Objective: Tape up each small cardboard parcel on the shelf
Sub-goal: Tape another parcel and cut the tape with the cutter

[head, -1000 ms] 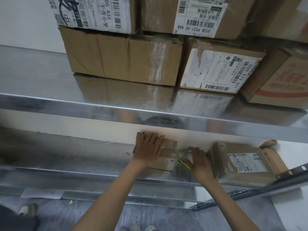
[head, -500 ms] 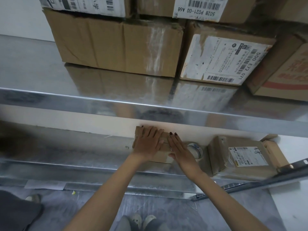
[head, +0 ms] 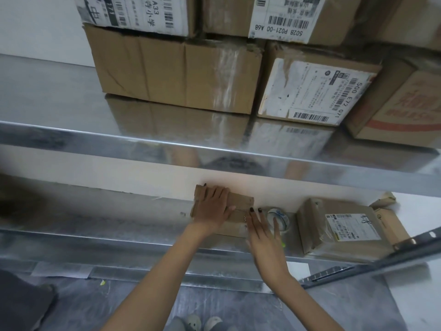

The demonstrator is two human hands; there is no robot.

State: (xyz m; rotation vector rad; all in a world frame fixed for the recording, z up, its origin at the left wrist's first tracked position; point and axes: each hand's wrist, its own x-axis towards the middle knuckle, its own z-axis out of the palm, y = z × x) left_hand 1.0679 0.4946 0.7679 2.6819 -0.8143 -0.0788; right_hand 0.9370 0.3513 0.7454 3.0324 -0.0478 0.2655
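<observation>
A small brown cardboard parcel [head: 241,201] lies on the lower metal shelf [head: 119,225] against the white wall. My left hand [head: 212,207] rests flat on its top with fingers spread. My right hand [head: 262,229] has straight fingers touching the parcel's right end. A roll of clear tape [head: 279,217] lies just right of the parcel, partly behind my right hand. A small yellow-green tool [head: 283,244] peeks out under my right hand. Further right sits a taped parcel with a white label [head: 338,225].
The upper metal shelf [head: 167,149] juts out above my hands and carries several large labelled cartons [head: 176,75]. Another small brown box [head: 389,223] stands at the far right. A slotted metal rail [head: 372,261] crosses the lower right. The floor and my shoes [head: 202,322] are below.
My right hand let go of the yellow-green tool beside the tape roll, pressed on the parcel's top, then slid back to its right end. My left hand stayed on the parcel.
</observation>
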